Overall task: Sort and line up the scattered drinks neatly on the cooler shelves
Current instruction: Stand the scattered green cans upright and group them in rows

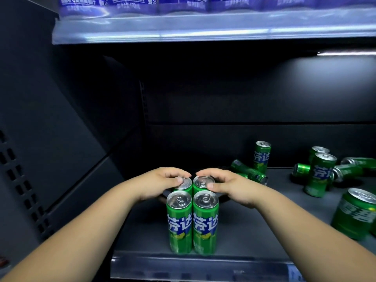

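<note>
Four upright green cans point(180, 220) form a square block (loose cans point(249, 171) scattered rightward).

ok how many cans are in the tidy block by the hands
4, in a two-by-two block near the shelf front: front left can, front right can, back left can under the left hand, back right can under the right hand. The hands may hide more behind.

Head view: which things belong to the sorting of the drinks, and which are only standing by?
Job: left hand gripping back left can; right hand gripping back right can; two front cans; scattered green cans.
Standing by: blue-labelled drinks above; shelf rail.
</note>
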The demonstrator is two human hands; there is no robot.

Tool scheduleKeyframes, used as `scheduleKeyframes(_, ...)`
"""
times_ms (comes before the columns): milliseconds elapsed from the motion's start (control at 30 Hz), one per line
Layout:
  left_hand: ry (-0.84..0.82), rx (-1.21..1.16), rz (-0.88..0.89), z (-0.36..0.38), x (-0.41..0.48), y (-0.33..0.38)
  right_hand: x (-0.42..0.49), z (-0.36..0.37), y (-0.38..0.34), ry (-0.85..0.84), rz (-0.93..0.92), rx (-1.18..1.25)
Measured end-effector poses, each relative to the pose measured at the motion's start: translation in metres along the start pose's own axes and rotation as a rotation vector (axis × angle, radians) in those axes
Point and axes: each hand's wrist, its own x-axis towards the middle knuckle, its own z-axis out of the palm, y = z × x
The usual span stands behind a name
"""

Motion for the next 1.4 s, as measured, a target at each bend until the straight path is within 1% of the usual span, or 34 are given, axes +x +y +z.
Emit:
scheduleKeyframes(200, -0.009, 0.044, 0.030, 0.005, -0.002, 0.007, -0.005, 0.001, 0.003, -0.001, 0.006, -0.007)
scheduleKeyframes(367, 0.019, 0.097, 0.004, 0.009, -0.007, 0.008, -0.011, 0.005, 0.004, 0.029, 0.045, 0.003)
scheduleKeyframes(567, 0.001, 0.034, 0.000, 0.011, -0.009, 0.007, -0.010, 0.008, 0.004, 0.044, 0.007, -0.026)
scheduleKeyframes(667, -0.004, 0.025, 0.030, 0.013, -0.008, 0.010, -0.011, 0.010, 0.007, 0.048, 0.005, 0.031)
scheduleKeyframes(733, 0.031, 0.081, 0.064, 0.015, -0.006, 0.015, -0.013, 0.008, 0.009, 0.064, 0.000, 0.015)
scheduleKeyframes(833, 0.119, 0.235, 0.108, 0.019, 0.000, 0.028, -0.021, -0.005, 0.007, 0.112, -0.014, -0.069)
scheduleKeyframes(900, 0.149, 0.335, 0.147, 0.023, 0.008, 0.042, -0.028, -0.018, 0.008, 0.151, -0.031, -0.107)
scheduleKeyframes(1000, 0.148, 0.509, 0.187, 0.033, 0.025, 0.065, -0.036, -0.045, 0.010, 0.198, -0.036, -0.158)
scheduleKeyframes(1167, 0.111, 0.689, 0.177, 0.060, 0.067, 0.115, -0.042, -0.106, 0.010, 0.319, -0.019, -0.249)
scheduleKeyframes(1233, 0.105, 0.776, 0.165, 0.075, 0.088, 0.137, -0.041, -0.134, 0.008, 0.336, -0.007, -0.294)
scheduleKeyframes(1300, 0.091, 0.821, 0.132, 0.089, 0.110, 0.154, -0.041, -0.163, 0.002, 0.334, 0.010, -0.325)
scheduleKeyframes(1400, 0.095, 0.789, 0.094, 0.113, 0.142, 0.165, -0.051, -0.205, -0.006, 0.307, 0.048, -0.426)
